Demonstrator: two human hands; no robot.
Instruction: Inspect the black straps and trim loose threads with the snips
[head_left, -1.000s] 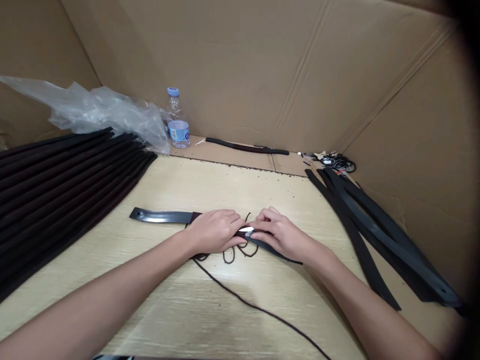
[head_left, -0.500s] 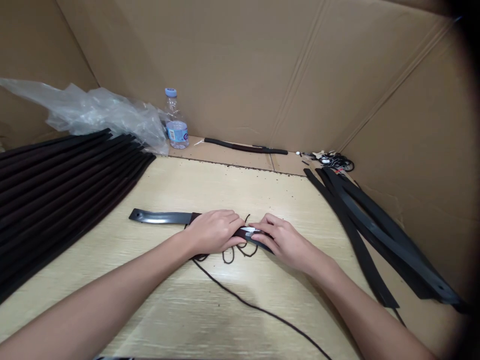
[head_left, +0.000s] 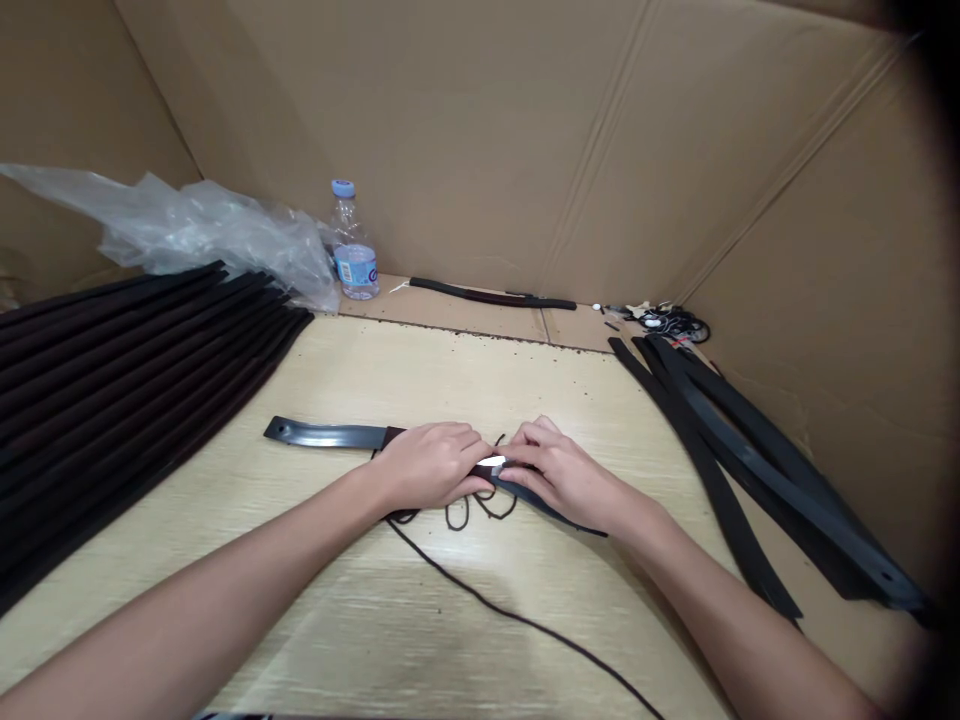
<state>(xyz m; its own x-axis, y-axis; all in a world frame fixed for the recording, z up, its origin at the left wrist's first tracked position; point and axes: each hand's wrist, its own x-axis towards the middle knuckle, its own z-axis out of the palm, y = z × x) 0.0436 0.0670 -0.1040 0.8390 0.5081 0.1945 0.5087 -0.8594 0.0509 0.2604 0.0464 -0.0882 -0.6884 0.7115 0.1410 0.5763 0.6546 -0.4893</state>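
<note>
Under the fingers of both hands, on a pale wood-grain table (head_left: 450, 385), lies a black strip (head_left: 322, 434), its holed end reaching out left of the left hand (head_left: 427, 468) and its other end trailing past the right hand (head_left: 562, 472). The left fingers lie together, clamped over the strip; the right fingers bunch together on it too, their tips almost meeting the left ones around a bright white sliver (head_left: 491, 461) (blade or tag, too small to tell). Just below the fingers a thin black cord (head_left: 517, 620) loops loosely, then runs off toward the near edge of the view. As for how much is done, the heaps give the only measure: far left of the fingers a long stack (head_left: 150, 370) of like strips lies side by side, while right of them a smaller pile (head_left: 757, 470) lies crossed. Which heap is finished work cannot be told. Beyond the fingertips, by a cardboard wall (head_left: 465, 140), a water bottle (head_left: 354, 255) stands beside a crumpled plastic bag (head_left: 217, 235).
</note>
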